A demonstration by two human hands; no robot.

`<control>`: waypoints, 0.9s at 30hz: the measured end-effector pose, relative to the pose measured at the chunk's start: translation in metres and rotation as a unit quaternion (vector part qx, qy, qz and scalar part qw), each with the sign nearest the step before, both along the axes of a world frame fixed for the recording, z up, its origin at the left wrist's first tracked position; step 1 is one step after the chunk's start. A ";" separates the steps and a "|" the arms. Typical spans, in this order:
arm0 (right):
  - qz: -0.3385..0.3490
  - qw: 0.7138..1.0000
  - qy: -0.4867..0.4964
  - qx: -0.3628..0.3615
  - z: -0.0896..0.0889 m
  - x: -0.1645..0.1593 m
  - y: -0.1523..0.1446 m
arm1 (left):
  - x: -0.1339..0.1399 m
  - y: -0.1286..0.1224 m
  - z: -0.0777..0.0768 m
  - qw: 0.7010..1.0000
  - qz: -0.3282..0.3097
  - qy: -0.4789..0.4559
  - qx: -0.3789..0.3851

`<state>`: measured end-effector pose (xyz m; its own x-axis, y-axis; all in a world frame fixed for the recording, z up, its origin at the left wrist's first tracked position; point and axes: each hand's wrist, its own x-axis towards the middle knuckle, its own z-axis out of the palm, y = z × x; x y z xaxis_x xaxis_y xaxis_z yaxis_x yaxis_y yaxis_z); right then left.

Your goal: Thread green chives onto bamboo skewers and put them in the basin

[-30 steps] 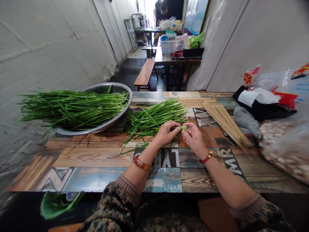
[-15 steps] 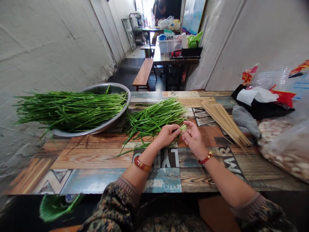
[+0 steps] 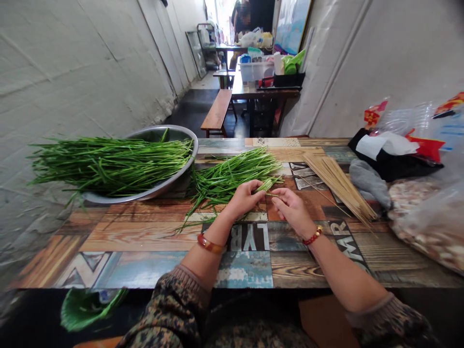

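Note:
My left hand (image 3: 248, 197) is closed round a small bunch of garlic chives (image 3: 268, 184), whose pale cut ends point right. Opposite it, my right hand (image 3: 290, 205) is pinched, thumb against fingers. A thin pale piece runs between the two hands at its fingertips, too fine to tell as a stalk or a stick. Just beyond my hands a loose pile of garlic chives (image 3: 232, 171) lies on the table. To the right a fanned bundle of bamboo skewers (image 3: 339, 186) lies flat, with one stray skewer beside it.
A metal basin (image 3: 194, 154) heaped with long green chives (image 3: 119, 162) stands at the left. On the right are a bulging clear bag (image 3: 424, 217), a grey plastic bundle (image 3: 368, 179) and black packaging (image 3: 402, 162). Behind are a bench (image 3: 217, 110), another table and a person (image 3: 242, 17).
My hands have drawn slightly apart, the right one moving right and a little down. More of the bunch's pale ends now shows beyond my left fingers. The view has shifted slightly.

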<state>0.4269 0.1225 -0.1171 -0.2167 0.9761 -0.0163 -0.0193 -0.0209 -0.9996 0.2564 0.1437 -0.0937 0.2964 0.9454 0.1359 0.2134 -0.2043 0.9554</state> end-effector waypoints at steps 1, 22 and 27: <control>0.001 1.000 -0.009 -0.007 0.000 0.000 0.000 | -0.001 0.000 0.000 1.000 0.002 0.006 0.001; -0.011 0.999 -0.023 0.028 -0.002 -0.004 -0.005 | 0.006 -0.004 0.007 0.999 -0.003 0.039 -0.002; 0.020 1.000 -0.016 -0.007 -0.001 -0.003 -0.005 | 0.008 -0.005 0.004 0.995 -0.021 0.087 0.036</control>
<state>0.4242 0.1176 -0.1178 -0.2539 0.9665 -0.0373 0.0147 -0.0347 -0.9993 0.2641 0.1389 -0.0895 0.3604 0.9213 0.1460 0.3637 -0.2829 0.8875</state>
